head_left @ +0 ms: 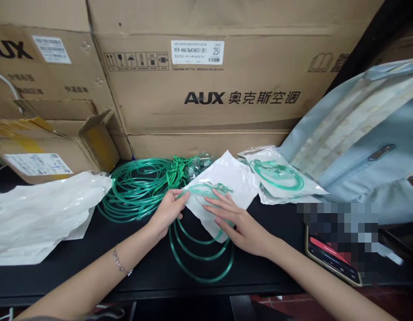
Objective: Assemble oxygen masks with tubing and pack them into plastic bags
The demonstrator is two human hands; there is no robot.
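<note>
Between my hands lies a white and clear plastic pouch [238,174], tilted, with green tubing and a clear fitting showing through it. Loops of the green tubing [206,258] stick out below the pouch over the black table. My left hand [171,209] pinches the pouch's left edge between thumb and fingers; tubing passes close to these fingers. My right hand [240,223] rests on the pouch with its fingers spread, over the tubing and fitting. Behind my left hand sits a large pile of green tubing coils [136,187] tied with green strips.
Several empty-looking white pouches [42,214] lie at left, before an opened cardboard box [52,147]. Filled pouches [283,178] are stacked at right, beside a light blue bag [370,147]. A phone [333,258] lies near the right front edge. Large cartons [206,111] stand behind.
</note>
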